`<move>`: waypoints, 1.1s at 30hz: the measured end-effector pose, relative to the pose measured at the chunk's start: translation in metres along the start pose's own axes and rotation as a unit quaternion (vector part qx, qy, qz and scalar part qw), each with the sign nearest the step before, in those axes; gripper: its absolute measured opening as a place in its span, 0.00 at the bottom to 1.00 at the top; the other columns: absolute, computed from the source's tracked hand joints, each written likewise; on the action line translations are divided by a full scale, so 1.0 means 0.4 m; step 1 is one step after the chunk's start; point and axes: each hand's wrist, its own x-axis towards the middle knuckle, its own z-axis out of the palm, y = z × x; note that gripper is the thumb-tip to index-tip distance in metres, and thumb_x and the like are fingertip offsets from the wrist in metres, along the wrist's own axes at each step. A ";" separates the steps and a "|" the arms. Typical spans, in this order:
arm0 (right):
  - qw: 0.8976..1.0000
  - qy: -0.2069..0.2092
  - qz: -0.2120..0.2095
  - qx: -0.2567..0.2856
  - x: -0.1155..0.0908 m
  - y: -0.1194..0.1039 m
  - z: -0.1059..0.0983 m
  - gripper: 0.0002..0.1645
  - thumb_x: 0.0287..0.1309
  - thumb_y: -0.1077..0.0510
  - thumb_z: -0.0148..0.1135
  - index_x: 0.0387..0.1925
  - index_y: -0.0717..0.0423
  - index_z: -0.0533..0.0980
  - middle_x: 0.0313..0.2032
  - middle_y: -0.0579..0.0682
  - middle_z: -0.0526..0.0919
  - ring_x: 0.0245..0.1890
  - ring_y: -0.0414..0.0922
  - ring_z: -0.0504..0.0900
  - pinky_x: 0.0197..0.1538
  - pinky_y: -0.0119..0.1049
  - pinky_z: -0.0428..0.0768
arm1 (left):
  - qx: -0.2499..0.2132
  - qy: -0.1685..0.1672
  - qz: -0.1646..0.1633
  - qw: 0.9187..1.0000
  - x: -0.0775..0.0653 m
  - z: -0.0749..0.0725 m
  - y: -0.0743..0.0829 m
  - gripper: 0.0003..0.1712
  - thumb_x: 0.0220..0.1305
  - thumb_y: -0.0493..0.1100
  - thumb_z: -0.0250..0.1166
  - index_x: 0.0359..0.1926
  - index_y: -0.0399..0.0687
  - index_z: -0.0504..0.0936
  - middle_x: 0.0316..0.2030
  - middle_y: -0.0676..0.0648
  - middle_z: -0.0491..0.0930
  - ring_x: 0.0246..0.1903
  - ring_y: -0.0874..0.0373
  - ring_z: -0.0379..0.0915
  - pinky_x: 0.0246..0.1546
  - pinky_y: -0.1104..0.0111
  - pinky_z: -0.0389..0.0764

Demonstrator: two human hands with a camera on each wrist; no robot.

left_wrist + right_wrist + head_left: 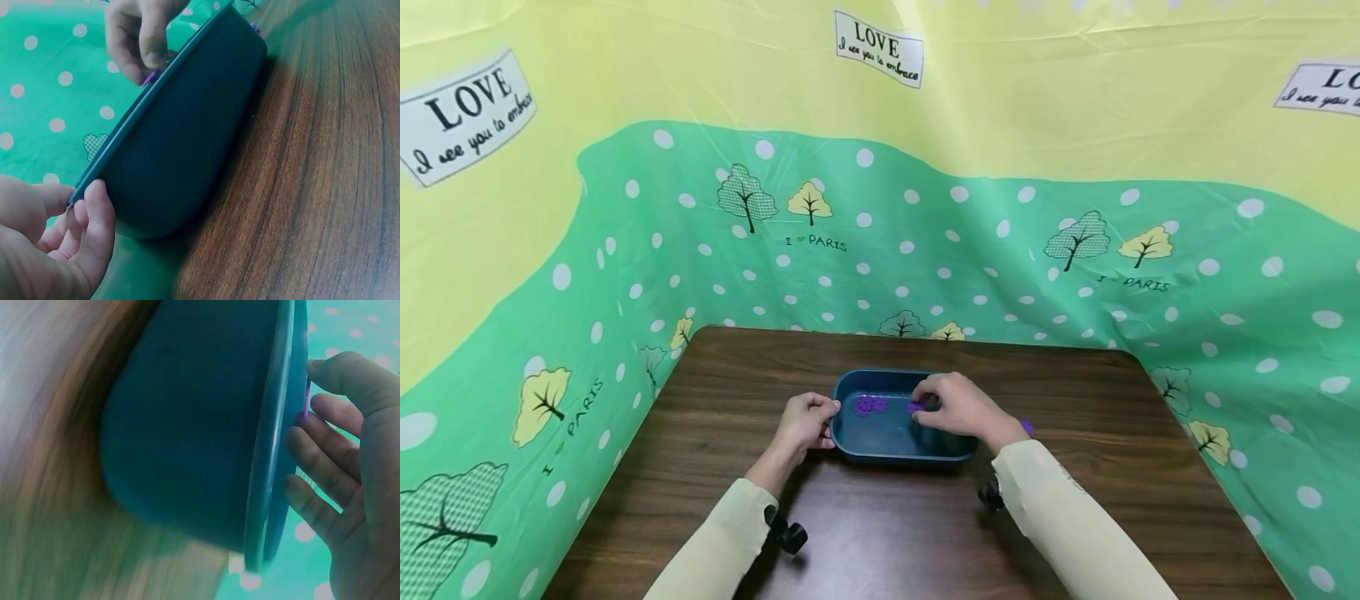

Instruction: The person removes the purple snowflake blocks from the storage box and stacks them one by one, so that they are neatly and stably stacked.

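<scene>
A dark blue rectangular container [895, 446] with rounded corners stands on the table. My left hand [805, 423] pinches its left rim between thumb and fingers, as the left wrist view also shows. Over the container's right half is my right hand [958, 407]. Its thumb and fingertips pinch a thin purple flower-shaped piece [307, 400], seen edge-on in the right wrist view. Two similar purple pieces [871, 405] lie side by side on the container's floor, towards the left.
Another purple thing [1026, 427] shows past my right wrist, to the right of the container, mostly hidden. The brown wood-grain table [880, 533] reaches back to a green and yellow printed curtain [865, 242]. A small black device [790, 533] hangs at my left cuff.
</scene>
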 end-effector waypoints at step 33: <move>0.996 0.052 0.077 -0.018 -0.172 0.162 -0.099 0.09 0.58 0.53 0.74 0.40 0.50 0.86 0.38 0.45 0.87 0.39 0.44 0.83 0.42 0.41 0.87 | 0.001 -0.004 -0.007 1.000 0.004 -0.003 0.001 0.18 0.73 0.42 0.63 0.54 0.29 0.78 0.31 0.36 0.77 0.22 0.55 0.75 0.21 0.66 0.87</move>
